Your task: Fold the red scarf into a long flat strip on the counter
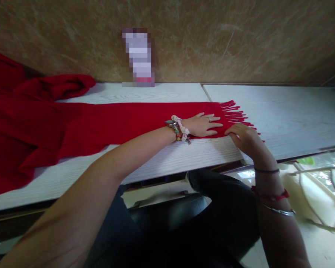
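Flattening, apparently | left hand (202,125) spread on red scarf (145,117); right hand (247,138) seemingly pinching its near edge | next move calls for steady pressure

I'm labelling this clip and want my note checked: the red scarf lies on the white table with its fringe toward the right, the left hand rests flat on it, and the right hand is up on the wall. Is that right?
Not quite: in the head view the right hand is at the scarf's near edge by the fringe, not up on the wall. The rest holds.
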The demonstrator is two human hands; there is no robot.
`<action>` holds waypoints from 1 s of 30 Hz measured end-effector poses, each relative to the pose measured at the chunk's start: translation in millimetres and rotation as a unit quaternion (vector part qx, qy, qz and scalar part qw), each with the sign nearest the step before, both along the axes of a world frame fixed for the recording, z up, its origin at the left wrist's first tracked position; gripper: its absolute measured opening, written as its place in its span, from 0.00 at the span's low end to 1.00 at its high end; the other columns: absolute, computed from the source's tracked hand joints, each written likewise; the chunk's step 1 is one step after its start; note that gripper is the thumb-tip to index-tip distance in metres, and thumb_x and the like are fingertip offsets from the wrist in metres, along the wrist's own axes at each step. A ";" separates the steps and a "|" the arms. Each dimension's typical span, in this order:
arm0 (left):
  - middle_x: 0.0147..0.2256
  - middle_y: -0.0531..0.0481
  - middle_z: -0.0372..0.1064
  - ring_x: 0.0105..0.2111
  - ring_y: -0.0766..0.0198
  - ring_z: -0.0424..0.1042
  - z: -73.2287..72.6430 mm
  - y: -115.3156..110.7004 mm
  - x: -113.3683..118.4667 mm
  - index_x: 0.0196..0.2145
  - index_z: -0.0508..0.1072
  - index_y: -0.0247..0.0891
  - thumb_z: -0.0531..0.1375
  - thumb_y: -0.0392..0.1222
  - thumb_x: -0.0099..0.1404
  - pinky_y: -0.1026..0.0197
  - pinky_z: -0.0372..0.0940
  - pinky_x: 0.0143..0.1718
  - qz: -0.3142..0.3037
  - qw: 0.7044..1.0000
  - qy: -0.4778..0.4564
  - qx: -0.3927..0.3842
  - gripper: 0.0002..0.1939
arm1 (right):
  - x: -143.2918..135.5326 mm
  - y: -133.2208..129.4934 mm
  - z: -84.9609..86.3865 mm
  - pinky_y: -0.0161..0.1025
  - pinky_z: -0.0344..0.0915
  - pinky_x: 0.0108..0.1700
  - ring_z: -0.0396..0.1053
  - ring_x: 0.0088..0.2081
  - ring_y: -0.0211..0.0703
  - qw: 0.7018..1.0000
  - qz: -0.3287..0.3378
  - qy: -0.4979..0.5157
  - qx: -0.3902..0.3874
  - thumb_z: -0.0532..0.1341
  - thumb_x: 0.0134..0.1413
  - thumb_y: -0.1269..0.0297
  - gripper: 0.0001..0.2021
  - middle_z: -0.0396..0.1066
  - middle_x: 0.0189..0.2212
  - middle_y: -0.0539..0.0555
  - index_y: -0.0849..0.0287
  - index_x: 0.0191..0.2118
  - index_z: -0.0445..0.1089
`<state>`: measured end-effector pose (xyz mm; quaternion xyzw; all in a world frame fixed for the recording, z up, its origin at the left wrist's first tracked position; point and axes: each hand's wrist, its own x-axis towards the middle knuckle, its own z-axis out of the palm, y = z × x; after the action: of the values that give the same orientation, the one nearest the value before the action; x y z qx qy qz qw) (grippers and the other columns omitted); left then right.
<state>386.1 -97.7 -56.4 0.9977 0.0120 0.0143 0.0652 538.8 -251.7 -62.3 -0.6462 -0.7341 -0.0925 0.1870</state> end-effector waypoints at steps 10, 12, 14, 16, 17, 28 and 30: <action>0.66 0.52 0.41 0.65 0.49 0.39 1.2 -8.8 -6.6 0.63 0.52 0.47 0.45 0.54 0.67 0.36 0.39 0.61 0.050 0.999 0.017 -0.005 0.28 | -20.5 8.4 9.0 0.45 0.66 0.44 0.70 0.38 0.50 0.996 -0.083 -0.039 0.012 0.48 0.50 0.75 0.15 0.74 0.34 0.60 0.61 0.33 0.73; 0.65 0.50 0.42 0.65 0.51 0.39 0.5 -9.0 -7.3 0.63 0.51 0.44 0.45 0.55 0.67 0.38 0.40 0.61 0.055 0.998 0.009 -0.010 0.30 | -25.4 13.2 6.6 0.45 0.65 0.42 0.69 0.38 0.50 0.995 -0.089 -0.052 -0.013 0.50 0.51 0.73 0.13 0.73 0.33 0.60 0.61 0.33 0.72; 0.65 0.49 0.42 0.65 0.52 0.40 -0.5 -9.0 -7.7 0.63 0.51 0.42 0.45 0.55 0.67 0.39 0.41 0.61 0.062 0.998 0.003 -0.012 0.31 | -25.8 15.9 2.6 0.44 0.65 0.41 0.69 0.37 0.51 0.993 -0.102 -0.059 -0.030 0.51 0.52 0.71 0.11 0.73 0.32 0.59 0.60 0.32 0.72; 0.65 0.49 0.42 0.65 0.53 0.41 -0.7 -9.5 -7.7 0.63 0.52 0.41 0.46 0.55 0.66 0.40 0.40 0.62 0.070 0.998 0.001 -0.010 0.31 | -22.0 15.9 -1.3 0.44 0.65 0.41 0.69 0.38 0.51 0.990 -0.125 -0.056 -0.030 0.52 0.52 0.71 0.11 0.73 0.33 0.60 0.60 0.32 0.72; 0.65 0.49 0.42 0.65 0.53 0.41 -0.3 -10.0 -7.8 0.63 0.52 0.41 0.46 0.55 0.66 0.40 0.40 0.62 0.075 0.997 0.001 -0.008 0.30 | -19.2 15.2 -2.7 0.44 0.65 0.41 0.69 0.38 0.50 0.989 -0.137 -0.053 -0.027 0.51 0.52 0.71 0.12 0.73 0.33 0.60 0.61 0.33 0.72; 0.66 0.45 0.37 0.65 0.45 0.35 1.8 -18.0 -32.7 0.64 0.50 0.43 0.45 0.63 0.65 0.36 0.36 0.61 0.152 0.987 0.026 -0.036 0.35 | -18.1 10.0 2.7 0.49 0.66 0.43 0.70 0.41 0.53 0.977 -0.197 -0.075 -0.009 0.49 0.50 0.74 0.18 0.74 0.38 0.64 0.66 0.41 0.73; 0.66 0.45 0.37 0.65 0.45 0.36 -0.7 -18.6 -36.3 0.64 0.49 0.44 0.44 0.63 0.65 0.36 0.37 0.61 0.155 0.987 0.018 -0.034 0.35 | -22.4 15.0 4.1 0.51 0.66 0.45 0.69 0.44 0.54 0.982 -0.175 -0.068 0.022 0.49 0.51 0.73 0.18 0.73 0.40 0.65 0.67 0.44 0.72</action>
<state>349.8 -116.3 -57.2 0.9811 0.1684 0.0056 0.0955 516.4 -236.7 -58.3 -0.7524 -0.6189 -0.1836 0.1311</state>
